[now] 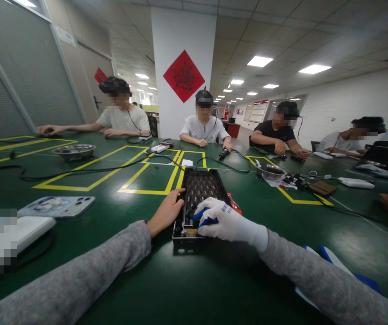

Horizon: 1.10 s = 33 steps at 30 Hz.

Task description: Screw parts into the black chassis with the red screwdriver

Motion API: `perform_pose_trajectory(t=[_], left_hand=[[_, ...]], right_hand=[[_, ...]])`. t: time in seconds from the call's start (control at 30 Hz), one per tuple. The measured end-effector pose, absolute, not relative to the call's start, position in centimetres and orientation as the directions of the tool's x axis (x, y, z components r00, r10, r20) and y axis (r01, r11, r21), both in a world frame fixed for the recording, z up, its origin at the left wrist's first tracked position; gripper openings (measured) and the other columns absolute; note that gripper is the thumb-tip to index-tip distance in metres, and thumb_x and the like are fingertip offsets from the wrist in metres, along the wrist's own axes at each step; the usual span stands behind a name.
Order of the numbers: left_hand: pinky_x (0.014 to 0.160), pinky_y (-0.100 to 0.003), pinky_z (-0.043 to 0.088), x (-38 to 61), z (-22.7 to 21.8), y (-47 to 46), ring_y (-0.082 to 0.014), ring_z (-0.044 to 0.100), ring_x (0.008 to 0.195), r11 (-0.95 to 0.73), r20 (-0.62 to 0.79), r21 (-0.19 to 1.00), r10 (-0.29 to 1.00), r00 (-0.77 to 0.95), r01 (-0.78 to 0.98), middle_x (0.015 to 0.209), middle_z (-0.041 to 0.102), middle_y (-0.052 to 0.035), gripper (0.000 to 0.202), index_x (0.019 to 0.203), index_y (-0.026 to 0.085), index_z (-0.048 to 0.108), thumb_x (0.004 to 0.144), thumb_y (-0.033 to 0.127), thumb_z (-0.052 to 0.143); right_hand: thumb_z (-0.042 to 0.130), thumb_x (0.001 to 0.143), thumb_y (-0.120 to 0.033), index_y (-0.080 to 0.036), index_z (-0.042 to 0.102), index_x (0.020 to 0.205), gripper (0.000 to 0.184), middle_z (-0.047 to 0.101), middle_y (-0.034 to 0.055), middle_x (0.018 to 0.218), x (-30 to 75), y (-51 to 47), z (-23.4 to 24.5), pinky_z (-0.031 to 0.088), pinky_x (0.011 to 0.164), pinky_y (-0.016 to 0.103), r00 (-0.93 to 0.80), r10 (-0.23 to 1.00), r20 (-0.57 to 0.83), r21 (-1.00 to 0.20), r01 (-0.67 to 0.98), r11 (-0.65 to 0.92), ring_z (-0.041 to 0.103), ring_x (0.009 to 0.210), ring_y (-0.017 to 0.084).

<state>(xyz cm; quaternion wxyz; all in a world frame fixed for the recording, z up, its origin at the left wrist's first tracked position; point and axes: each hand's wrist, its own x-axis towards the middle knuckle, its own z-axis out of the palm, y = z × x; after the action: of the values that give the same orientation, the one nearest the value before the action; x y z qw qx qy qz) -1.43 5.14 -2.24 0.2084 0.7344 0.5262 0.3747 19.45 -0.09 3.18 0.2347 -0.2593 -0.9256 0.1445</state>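
L hand [167,211] lay at L rim of blk case [203,186] on green bench [187,284]; gloved R hand [221,219] bent over near end; couldn't tell either grip's hold.

An office-like workroom: beyond the right grip [219,221], people [205,128] in headsets [113,85] sit around a big green table [194,280] marked with yellow tape [143,192]. Farther off, under ceiling lights [260,61], stands what looks like a desk [233,130].

A person's grey-fabric-sleeved arms [108,264] stretch forward, bare left hand [166,212] back upward, white-and-blue-gloved right hand [219,221] angled inward with fingers curled.
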Motion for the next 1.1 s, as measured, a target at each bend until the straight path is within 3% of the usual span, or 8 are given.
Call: perform_pose_trajectory(t=[1.1], left_hand=[[0.105, -0.037, 0.028, -1.41, -2.12, 5.08, -0.0208, 0.041, 0.121, -0.367, 0.331, 0.706, 0.927, 0.176, 0.606, 0.128, 0.048, -0.0099, 0.047, 0.121, 0.013, 0.047, 0.076, 0.020, 0.035]], right_hand=[[0.062, 0.075, -0.029, -0.019, 0.068, 0.078, 0.013, 0.061, 0.0040, 0.094, 19.42, -0.23, 3.37, 0.041, 0.086, 0.031, -0.779, 0.507, 0.369, -0.356, 0.386, 0.851, 0.053, 0.092, 0.015]])
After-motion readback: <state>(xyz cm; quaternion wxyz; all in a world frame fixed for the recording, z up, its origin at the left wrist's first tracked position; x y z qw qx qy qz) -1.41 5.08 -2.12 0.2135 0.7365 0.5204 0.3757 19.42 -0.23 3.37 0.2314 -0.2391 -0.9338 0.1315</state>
